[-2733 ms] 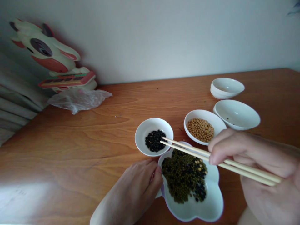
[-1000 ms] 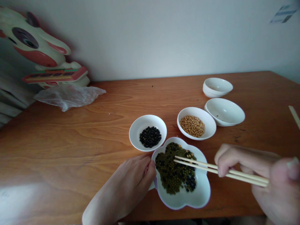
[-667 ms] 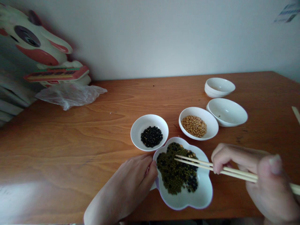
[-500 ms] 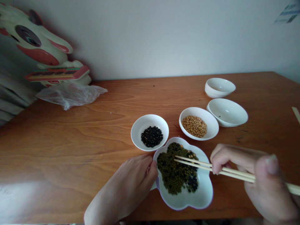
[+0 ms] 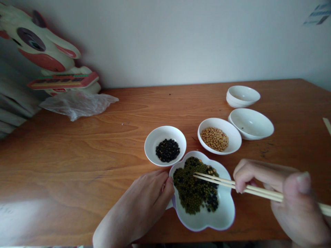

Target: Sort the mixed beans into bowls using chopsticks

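Note:
My right hand (image 5: 287, 196) grips a pair of wooden chopsticks (image 5: 222, 181), whose tips hover over the mixed green, black and yellow beans in a flower-shaped white dish (image 5: 227, 217). My left hand (image 5: 144, 203) rests curled on the table, its fingers pressed against that dish's left rim. Just behind stand a small white bowl (image 5: 157, 137) of black beans and another white bowl (image 5: 231, 136) of yellow beans.
Two more white bowls, one larger (image 5: 250, 123) and one smaller (image 5: 242, 95), sit at the back right. A crumpled clear plastic bag (image 5: 77, 105) and a white-and-red toy figure (image 5: 43, 58) stand at the back left by the wall. A stick (image 5: 327, 124) lies at the right edge.
The chopstick tips drew back from the black bean bowl to over the mixed dish, where they have barely shifted in the last second. My left hand stayed at the rim.

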Motion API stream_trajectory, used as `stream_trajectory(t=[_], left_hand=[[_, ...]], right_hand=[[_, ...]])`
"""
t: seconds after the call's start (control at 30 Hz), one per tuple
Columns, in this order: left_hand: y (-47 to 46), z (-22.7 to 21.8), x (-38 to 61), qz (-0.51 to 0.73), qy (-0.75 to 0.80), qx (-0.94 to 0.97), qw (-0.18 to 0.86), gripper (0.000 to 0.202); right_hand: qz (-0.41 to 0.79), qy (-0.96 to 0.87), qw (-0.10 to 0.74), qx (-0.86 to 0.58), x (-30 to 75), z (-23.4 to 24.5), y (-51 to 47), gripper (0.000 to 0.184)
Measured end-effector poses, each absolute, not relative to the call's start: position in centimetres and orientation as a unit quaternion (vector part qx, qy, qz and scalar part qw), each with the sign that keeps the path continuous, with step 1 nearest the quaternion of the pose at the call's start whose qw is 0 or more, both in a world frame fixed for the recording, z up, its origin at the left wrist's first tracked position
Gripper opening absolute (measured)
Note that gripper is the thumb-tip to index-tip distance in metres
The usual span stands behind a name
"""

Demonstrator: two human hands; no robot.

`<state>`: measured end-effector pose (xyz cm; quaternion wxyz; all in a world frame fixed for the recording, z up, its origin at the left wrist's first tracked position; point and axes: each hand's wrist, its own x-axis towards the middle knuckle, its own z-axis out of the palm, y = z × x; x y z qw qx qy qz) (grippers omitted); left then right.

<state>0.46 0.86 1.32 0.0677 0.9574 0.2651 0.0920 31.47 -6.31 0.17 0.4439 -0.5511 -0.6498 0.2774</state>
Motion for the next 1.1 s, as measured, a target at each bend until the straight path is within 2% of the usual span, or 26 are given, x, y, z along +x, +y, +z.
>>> stream_trajectory(t=[0.13,0.33,0.57,0.73,0.83,1.0,1.1], left_hand=[[0.8,1.3,0.2,0.101,0.245,0.964,0.03,0.052],[0.8,0.9,0.0,0.104,0.235,0.966,0.012,0.051],[0.6,1.0,0.1,0.093,0.23,0.968,-0.047,0.052],[0.8,1.2,0.4,0.101,0.239,0.966,0.002,0.052],[0.9,1.4,0.6,0.093,0.244,0.965,0.021,0.059],[0.8,1.7,0.7,0.101,0.25,0.962,0.033,0.059],[0.8,1.7,0.7,0.099,0.259,0.96,0.041,0.059]], right_hand=[[0.282,-0.643,0.446,-0.556,31.7,0.4,-6.3,0.078],[0.378,-0.636,0.397,-0.543,31.4,1.8,-6.2,0.092],[0.33,-0.643,0.42,-0.549,31.2,1.7,-6.4,0.088],[0.292,-0.653,0.429,-0.551,31.4,0.9,-6.7,0.079],[0.287,-0.649,0.434,-0.555,31.4,0.9,-6.7,0.078],[0.373,-0.635,0.391,-0.552,31.0,1.9,-6.4,0.087],[0.377,-0.632,0.391,-0.553,30.9,2.0,-6.6,0.085]])
